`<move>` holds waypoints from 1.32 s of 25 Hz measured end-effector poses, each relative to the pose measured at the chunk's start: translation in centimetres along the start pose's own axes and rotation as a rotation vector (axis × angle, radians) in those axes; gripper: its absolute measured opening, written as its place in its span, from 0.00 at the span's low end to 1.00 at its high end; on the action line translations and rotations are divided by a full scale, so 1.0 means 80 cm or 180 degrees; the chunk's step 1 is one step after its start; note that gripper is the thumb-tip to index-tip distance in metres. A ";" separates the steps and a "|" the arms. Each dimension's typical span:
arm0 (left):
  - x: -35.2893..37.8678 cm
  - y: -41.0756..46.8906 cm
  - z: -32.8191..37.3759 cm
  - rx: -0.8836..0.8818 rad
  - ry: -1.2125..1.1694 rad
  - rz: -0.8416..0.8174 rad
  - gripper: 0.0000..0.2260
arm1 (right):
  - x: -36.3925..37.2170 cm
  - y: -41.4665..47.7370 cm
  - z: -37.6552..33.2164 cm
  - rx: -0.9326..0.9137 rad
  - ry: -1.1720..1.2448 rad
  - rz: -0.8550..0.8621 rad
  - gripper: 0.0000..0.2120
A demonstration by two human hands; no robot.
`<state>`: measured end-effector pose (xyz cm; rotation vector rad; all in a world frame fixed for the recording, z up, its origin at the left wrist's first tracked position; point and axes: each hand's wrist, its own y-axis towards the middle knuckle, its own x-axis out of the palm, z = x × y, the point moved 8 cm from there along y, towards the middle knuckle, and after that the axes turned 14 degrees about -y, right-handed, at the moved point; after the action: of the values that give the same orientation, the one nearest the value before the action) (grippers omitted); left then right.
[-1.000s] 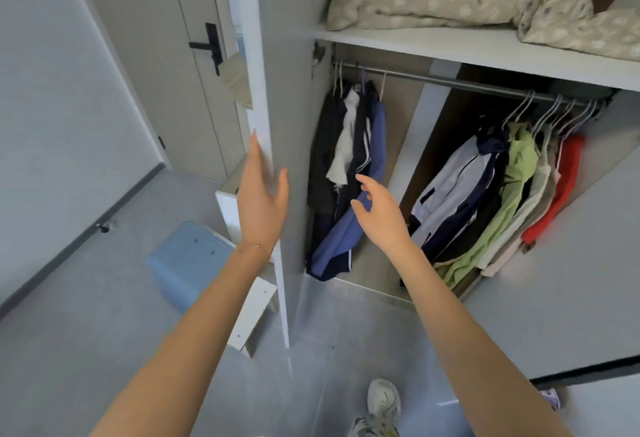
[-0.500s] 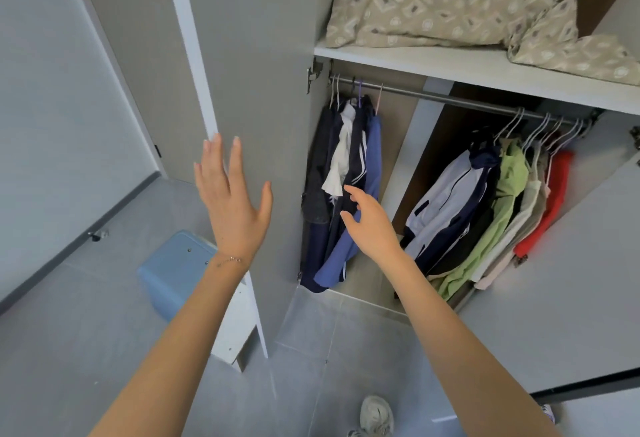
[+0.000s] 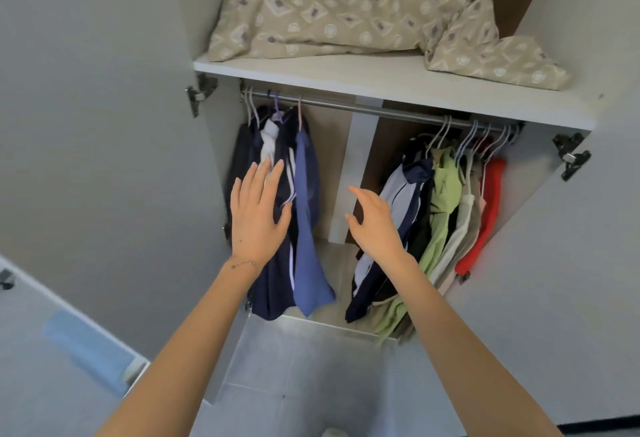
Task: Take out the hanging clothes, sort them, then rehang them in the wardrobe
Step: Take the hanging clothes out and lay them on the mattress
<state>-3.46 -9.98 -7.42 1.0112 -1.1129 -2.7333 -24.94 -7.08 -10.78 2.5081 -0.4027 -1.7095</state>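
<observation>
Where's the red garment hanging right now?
Head view, right side: the red garment hangs last on the rail, just right of the cream tops.

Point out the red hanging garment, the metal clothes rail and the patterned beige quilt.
Red hanging garment (image 3: pixel 490 214): head view, middle of its fabric.
Metal clothes rail (image 3: pixel 391 111): head view, bare stretch between hangers.
Patterned beige quilt (image 3: pixel 346 10): head view, centre of the bundle.

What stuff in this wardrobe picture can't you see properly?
Head view:
Dark clothes on the left: partly behind the left hand; touching or not, cannot tell.
White-and-navy jacket: partly behind the right hand.
Bunch of clothes on the right: overlapping, no sure count.
Patterned bedding: cut off by the top edge.
Blue thing on the floor: blurred.
</observation>
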 end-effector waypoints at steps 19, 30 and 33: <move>0.272 0.147 -0.069 -0.0141 -0.0702 -0.1130 0.28 | 0.067 0.138 0.240 0.1763 -0.0252 -0.0284 0.34; 0.331 0.171 -0.085 -0.0187 -0.1060 -0.1221 0.25 | 0.065 0.169 0.281 0.2852 0.0960 0.0325 0.15; 0.332 0.168 -0.087 -0.0220 -0.1056 -0.1229 0.24 | 0.065 0.177 0.281 0.2909 0.0964 0.0496 0.14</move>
<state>-23.25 -30.93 -17.52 0.8617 -0.9253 -3.3202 -46.31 -20.22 -20.86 3.0926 -1.5865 -1.1923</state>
